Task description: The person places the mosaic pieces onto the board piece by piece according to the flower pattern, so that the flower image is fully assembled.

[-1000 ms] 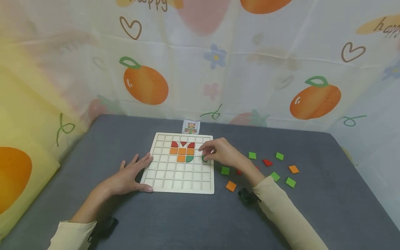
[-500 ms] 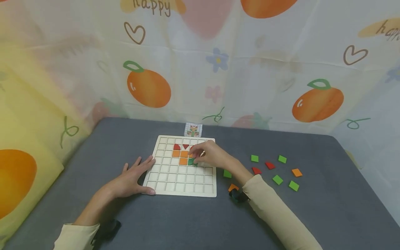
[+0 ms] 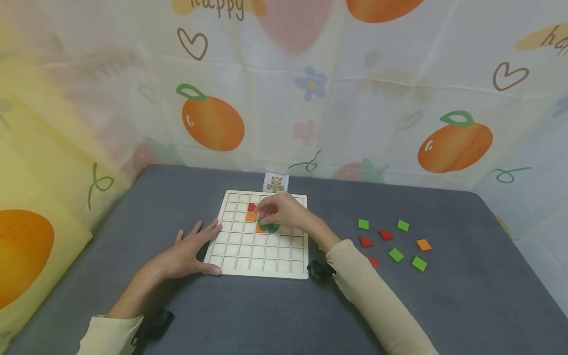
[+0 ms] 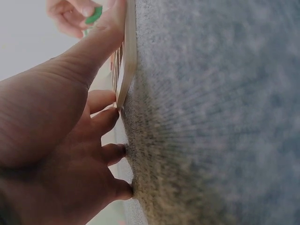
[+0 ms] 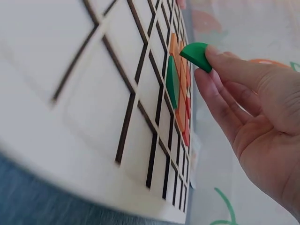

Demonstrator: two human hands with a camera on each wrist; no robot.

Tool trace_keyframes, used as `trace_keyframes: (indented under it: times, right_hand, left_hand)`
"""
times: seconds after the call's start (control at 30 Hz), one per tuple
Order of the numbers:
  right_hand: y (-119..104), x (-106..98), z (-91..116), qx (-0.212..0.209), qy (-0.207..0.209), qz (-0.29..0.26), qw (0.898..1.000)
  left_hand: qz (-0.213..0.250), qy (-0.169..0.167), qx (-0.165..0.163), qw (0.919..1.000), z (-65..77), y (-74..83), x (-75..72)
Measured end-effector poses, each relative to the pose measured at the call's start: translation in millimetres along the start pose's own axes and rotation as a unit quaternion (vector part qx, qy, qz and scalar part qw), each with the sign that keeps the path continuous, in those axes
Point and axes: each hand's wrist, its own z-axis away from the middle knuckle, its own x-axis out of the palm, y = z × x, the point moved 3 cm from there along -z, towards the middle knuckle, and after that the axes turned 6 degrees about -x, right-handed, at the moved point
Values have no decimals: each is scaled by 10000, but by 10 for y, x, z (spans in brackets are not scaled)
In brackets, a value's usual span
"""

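Over the upper middle of the white gridded board, my right hand pinches a green quarter-round tile between thumb and fingertips. In the right wrist view it is raised off the grid. Below it, another green rounded tile lies in the grid beside orange tiles. A red tile shows at the pattern's upper left; my right hand covers part of the pattern. At the board's left edge my left hand lies with spread fingers, its thumb by the near left corner.
A small printed card with a coloured pattern lies behind the board. Right of the board are several loose tiles: green squares, red pieces and an orange square. A fruit-print curtain hangs behind the table.
My right hand has moved left with the green tile, from the board's right side to over the pattern. My left hand stays at the board's left edge.
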Motion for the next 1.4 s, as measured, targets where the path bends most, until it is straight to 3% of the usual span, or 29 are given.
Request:
trace_keyframes:
  times: [0.5,0.8,1.07,1.4]
  right_hand:
    - [-20,123,-258,251,-83,-73,9996]
    - [-91,253,-273,62,-413,360,9985]
    - [-87,281,-297,137,-359,640,9972]
    - [-51,278,-303,229,-247,568,9978]
  left_hand:
    - [12,53,82,10000,6,-15,6]
    - [-13,10,27,10000,5,-15,10]
    - [-56,14,-38,10000,-13,-23,13]
    - [-54,39,-37,10000,4,-7,3]
